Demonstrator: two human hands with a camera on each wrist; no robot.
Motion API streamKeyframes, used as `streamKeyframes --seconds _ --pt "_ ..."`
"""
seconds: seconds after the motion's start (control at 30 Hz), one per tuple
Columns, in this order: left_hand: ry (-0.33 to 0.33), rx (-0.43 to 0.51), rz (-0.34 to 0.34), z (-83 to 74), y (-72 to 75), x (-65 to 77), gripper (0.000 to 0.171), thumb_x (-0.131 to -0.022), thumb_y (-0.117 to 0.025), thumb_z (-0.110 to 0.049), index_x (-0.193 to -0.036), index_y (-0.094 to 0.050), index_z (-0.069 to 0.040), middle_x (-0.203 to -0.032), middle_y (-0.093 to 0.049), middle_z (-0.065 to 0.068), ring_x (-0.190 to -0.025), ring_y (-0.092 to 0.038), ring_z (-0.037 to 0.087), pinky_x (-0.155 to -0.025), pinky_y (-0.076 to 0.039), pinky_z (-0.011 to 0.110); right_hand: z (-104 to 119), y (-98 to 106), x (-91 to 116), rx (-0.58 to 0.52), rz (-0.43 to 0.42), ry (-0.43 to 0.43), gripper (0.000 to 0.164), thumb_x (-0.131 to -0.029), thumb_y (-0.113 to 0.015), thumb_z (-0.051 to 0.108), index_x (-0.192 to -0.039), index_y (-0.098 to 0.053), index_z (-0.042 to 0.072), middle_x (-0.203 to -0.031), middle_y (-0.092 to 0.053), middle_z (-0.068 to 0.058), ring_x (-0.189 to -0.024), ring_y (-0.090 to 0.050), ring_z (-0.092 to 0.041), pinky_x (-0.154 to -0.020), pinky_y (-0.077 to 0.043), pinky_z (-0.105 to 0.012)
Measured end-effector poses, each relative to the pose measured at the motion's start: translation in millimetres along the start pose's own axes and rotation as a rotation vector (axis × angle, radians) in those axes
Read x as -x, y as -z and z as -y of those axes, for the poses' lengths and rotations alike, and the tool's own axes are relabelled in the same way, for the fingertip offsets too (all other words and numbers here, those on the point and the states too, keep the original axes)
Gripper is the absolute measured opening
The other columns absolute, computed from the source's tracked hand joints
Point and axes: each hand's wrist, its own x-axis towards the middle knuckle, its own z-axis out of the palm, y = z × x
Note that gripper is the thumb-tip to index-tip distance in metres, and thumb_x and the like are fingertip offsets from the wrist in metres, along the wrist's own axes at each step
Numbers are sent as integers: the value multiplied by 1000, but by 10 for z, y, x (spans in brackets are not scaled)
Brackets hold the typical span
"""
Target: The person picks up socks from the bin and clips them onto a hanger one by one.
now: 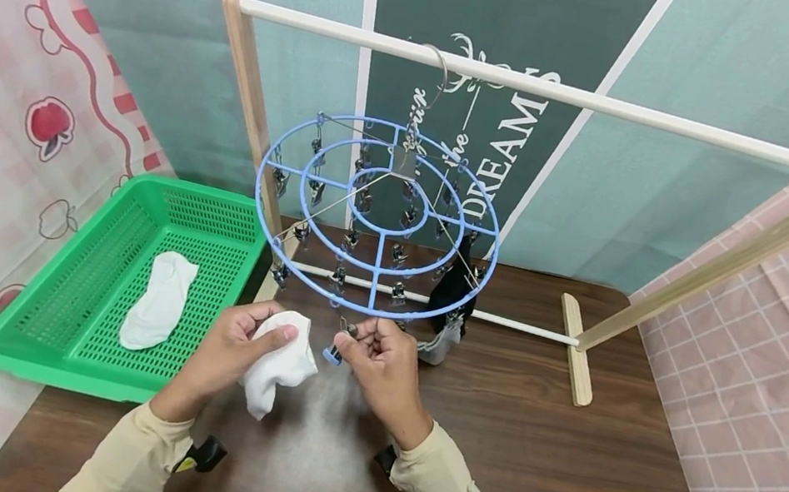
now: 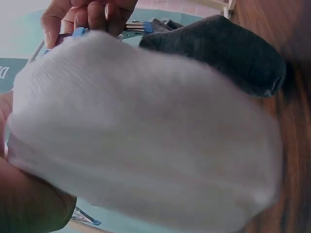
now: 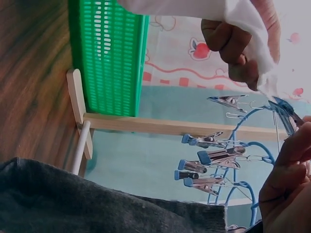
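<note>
My left hand (image 1: 228,349) pinches a white sock (image 1: 280,369) near its opening, thumb on top, and the rest of the sock droops below. Just to the right, my right hand (image 1: 385,367) grips a blue-tipped metal clip (image 1: 334,353) at the front of a round blue clip hanger (image 1: 372,311). In the right wrist view the sock's edge (image 3: 268,85) lies close to that clip; whether they touch I cannot tell. A black sock (image 1: 452,288) and a grey sock (image 1: 443,345) hang from the hanger's right side, beyond my right hand.
Another white sock (image 1: 159,305) lies in a green basket (image 1: 36,368) on the left. The hanger hooks over the white bar (image 1: 575,95) of a wooden-legged rack (image 1: 732,268). Several clips dangle under its rings. A lower bar (image 1: 519,327) runs behind, above the brown table (image 1: 557,487).
</note>
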Motion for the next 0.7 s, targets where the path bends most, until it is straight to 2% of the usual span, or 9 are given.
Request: streamKeyframes --seconds 0.23,0.43,0.57,0.7 --pt "17 39 16 20 -65 -23 17 -91 -62 0 -101 -59 13 -82 -66 10 -63 -64 14 -54 -54 29 -100 -5 9 -173 12 -46 12 -87 -65 -4 -77 -59 -4 -52 -51 -16 -40 -43 -7 -38 -37 -22" --pt "39 57 37 13 -121 -51 18 -91 -62 -1 -101 -58 13 -85 -65 15 -65 -63 14 -55 -54 28 -122 -3 7 -195 13 -19 11 -88 -62 -5 -77 -59 -5 -51 -50 -12 -40 -42 -7 -36 -36 -23" --pt "41 59 49 18 -158 -63 17 -92 -63 -3 -101 -59 11 -83 -66 13 -64 -63 13 -55 -53 28 -127 -6 9 -202 19 -4 11 -87 -62 -5 -77 -59 -5 -50 -49 -11 -40 -42 -6 -36 -36 -23" --pt "31 103 59 26 -194 -70 18 -92 -62 -2 -102 -58 13 -82 -67 10 -64 -63 12 -55 -53 27 -135 -10 10 -210 30 1 11 -88 -62 -6 -78 -58 -5 -49 -48 -12 -40 -42 -6 -36 -35 -23"
